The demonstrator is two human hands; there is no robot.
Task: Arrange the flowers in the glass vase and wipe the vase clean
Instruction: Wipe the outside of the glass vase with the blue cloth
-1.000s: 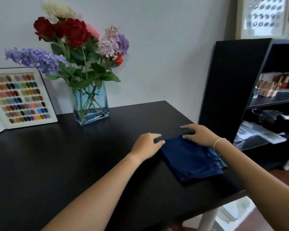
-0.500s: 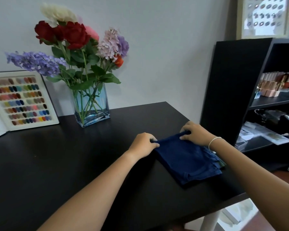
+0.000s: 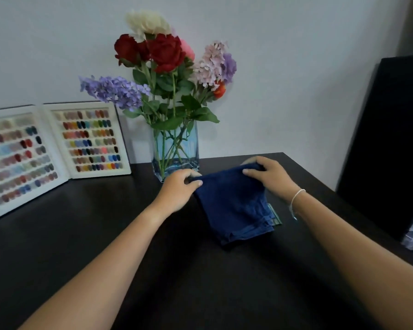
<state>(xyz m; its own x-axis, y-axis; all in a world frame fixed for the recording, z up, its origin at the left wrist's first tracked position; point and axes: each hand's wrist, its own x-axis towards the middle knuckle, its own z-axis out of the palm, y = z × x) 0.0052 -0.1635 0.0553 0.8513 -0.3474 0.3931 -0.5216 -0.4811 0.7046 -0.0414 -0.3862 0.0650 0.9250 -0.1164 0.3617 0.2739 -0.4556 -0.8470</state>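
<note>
From the head camera I see my left hand (image 3: pixel 180 189) and right hand (image 3: pixel 270 177) each pinched shut on a far corner of the dark blue cloth (image 3: pixel 234 206), lifting that edge while its near end lies on the black surface (image 3: pixel 81 234). Just beyond the left hand stands the glass vase (image 3: pixel 175 151) of flowers (image 3: pixel 165 58); its lower right corner is hidden behind the cloth. The swatch board (image 3: pixel 57 148) further left is blurred and cut off.

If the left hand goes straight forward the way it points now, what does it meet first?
Probably the glass vase: the left hand, gripping the blue cloth, points at its base, though the gap between them is unclear.
</note>
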